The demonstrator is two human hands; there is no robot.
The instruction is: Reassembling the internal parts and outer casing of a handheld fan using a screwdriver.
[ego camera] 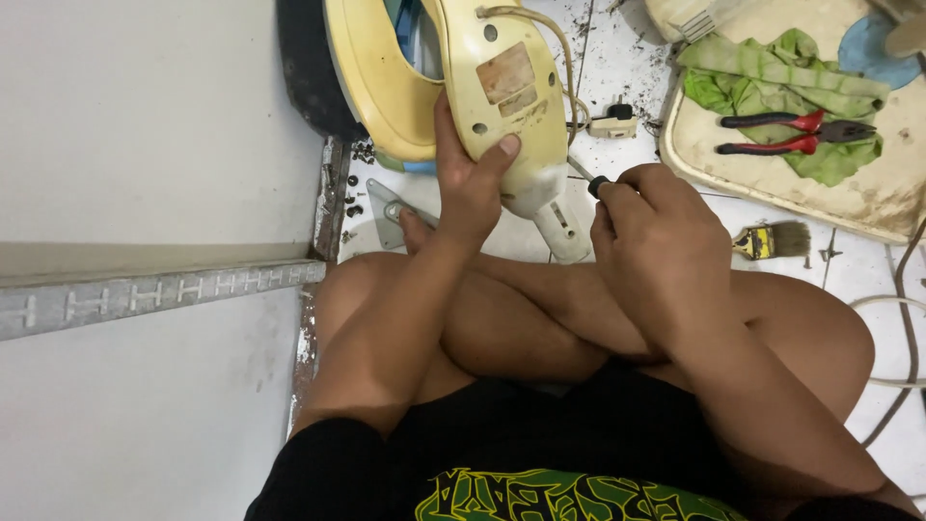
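Two bare hands worked a cream appliance housing [502, 96] at twelve o'clock above crossed legs, the left hand [470, 183] clasping it steady so the right hand [651, 227], closed on a screwdriver [588, 178], could reach its base, red-handled pliers [796, 133] idle at two o'clock.

Just one view here, worn on the head, looking steeply down over the sitter's own crossed legs [579, 318] to the tiled floor [617, 58]. It's close in: the lap fills the near edge, both hands sit mid-frame, the far edge reaches a tray [868, 193] at far right. A white wall [145, 116] fills the left. No second view shares anything.
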